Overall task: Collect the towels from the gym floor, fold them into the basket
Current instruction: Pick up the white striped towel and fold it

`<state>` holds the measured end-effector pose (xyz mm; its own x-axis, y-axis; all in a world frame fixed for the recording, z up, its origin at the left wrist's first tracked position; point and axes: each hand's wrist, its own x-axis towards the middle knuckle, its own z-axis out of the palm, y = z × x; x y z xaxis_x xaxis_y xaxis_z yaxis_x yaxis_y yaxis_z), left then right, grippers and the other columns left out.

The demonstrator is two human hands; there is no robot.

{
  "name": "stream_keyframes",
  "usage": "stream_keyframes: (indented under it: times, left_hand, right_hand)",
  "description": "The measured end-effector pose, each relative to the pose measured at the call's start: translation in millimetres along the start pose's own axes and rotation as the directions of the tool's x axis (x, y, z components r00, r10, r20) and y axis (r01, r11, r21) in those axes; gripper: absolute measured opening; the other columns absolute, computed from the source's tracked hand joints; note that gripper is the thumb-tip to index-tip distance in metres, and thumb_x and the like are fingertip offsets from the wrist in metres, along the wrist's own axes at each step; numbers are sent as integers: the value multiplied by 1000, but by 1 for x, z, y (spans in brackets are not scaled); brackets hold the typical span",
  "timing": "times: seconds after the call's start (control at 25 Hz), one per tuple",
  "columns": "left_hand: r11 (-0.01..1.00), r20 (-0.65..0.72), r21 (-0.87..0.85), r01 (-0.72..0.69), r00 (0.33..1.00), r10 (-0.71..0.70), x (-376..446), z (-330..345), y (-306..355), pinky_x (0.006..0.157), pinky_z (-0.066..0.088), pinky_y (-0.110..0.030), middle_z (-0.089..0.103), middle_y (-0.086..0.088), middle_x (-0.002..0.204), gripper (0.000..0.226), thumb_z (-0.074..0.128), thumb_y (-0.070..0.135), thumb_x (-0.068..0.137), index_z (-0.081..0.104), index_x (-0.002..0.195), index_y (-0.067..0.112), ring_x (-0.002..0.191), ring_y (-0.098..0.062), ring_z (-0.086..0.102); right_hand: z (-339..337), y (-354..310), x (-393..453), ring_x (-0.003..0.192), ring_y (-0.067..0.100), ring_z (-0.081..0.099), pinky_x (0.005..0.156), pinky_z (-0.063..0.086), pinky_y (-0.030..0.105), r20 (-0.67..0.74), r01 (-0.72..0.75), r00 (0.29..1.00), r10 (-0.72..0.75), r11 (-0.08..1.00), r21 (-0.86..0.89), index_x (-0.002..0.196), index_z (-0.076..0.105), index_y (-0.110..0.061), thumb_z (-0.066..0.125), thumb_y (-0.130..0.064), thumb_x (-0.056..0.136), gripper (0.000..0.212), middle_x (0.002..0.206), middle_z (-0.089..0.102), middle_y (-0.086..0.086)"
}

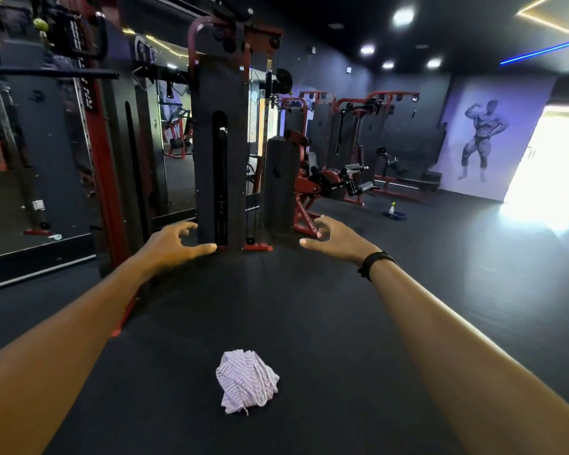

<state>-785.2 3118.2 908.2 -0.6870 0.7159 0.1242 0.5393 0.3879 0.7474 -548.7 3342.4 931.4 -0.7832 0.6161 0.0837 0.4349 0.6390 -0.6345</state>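
The floor [309, 307] is dark rubber matting. At 12 o'clock stands a black and red cable machine [225, 142]. A wall mirror [30, 159] is at 9 o'clock. At 2 o'clock a bodybuilder mural [482, 139] covers the wall, and bright daylight enters through a doorway [552, 159] at 3 o'clock.

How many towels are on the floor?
1. A crumpled striped towel lies on the dark floor between the two outstretched arms, close to the camera. More may lie hidden behind the gym machines.

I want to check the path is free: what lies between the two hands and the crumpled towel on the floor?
In the head view, only bare dark floor lies between the hands, left and right, and the striped towel.
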Motion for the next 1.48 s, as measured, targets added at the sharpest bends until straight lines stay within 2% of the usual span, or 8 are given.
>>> stream_keyframes:
  times: [0.2, 0.32, 0.64, 0.76, 0.92, 1.24, 1.36, 1.48]
  left_hand:
    - [1000, 5, -21, 6, 1000, -6, 108, -2, -15, 111, 35, -46, 48, -8, 141, 85, 74, 55, 69, 46, 141, 19, 130, -26, 45]
    - [999, 18, -13, 34, 999, -34, 161, 23, -39, 110, 37, -45, 51, -7, 138, 83, 74, 56, 69, 48, 139, 20, 127, -24, 48]
    - [974, 92, 9, 226, 970, -226, 335, 153, -139, 105, 42, -40, 54, -7, 134, 72, 74, 50, 75, 51, 136, 20, 120, -21, 53]
    - [946, 148, 39, 321, 935, -323, 397, 209, -175, 104, 43, -38, 54, -7, 133, 68, 74, 45, 78, 51, 136, 18, 121, -21, 53]
    - [902, 224, 57, 427, 876, -428, 450, 270, -235, 101, 44, -34, 54, -6, 134, 67, 74, 44, 79, 50, 136, 19, 120, -20, 53]
    - [810, 342, 155, 565, 739, -581, 505, 409, -437, 98, 44, -31, 58, -7, 128, 66, 75, 44, 77, 53, 134, 17, 106, -16, 56]
    - [791, 398, 164, 589, 694, -600, 508, 486, -528, 99, 45, -33, 60, -5, 122, 80, 78, 57, 64, 55, 130, 18, 104, -15, 56]
    - [781, 472, 148, 607, 650, -595, 502, 565, -614, 98, 44, -33, 58, -7, 127, 63, 76, 42, 78, 55, 131, 16, 109, -17, 56]
  right_hand:
    - [-2, 22, 103, 130, 20, 47, 107, 38, 33, -77, -8, 997, 9, 1000, 21, 144, 38, -12, 67, -54, 81, 81, 143, 47, 7]
    - [17, 53, 166, 125, 18, 50, 106, 40, 33, -77, 1, 997, 2, 999, 43, 140, 44, -12, 68, -54, 80, 77, 139, 51, 4]
    - [115, 188, 385, 117, 15, 55, 101, 44, 31, 130, -64, 990, 52, 994, 83, 129, 55, -15, 69, -54, 79, 65, 127, 58, 2]
    - [158, 245, 461, 116, 16, 56, 99, 44, 30, 270, -130, 957, 111, 990, 53, 127, 57, -15, 69, -52, 81, 60, 126, 59, 2]
    - [220, 312, 529, 116, 17, 56, 91, 40, 24, 369, -194, 913, 173, 981, 20, 125, 59, -12, 68, -45, 84, 53, 124, 61, 4]
    - [417, 467, 596, 109, 16, 58, 87, 41, 24, 515, -318, 796, 317, 944, -90, 122, 60, -14, 65, -40, 88, 43, 117, 61, 2]
    - [522, 545, 590, 110, 18, 59, 92, 45, 29, 572, -372, 719, 395, 914, -163, 120, 61, -14, 65, -38, 89, 39, 117, 63, 3]
    - [622, 619, 573, 109, 21, 60, 96, 48, 37, 599, -425, 653, 462, 879, -215, 117, 62, -14, 63, -35, 89, 35, 116, 66, 4]
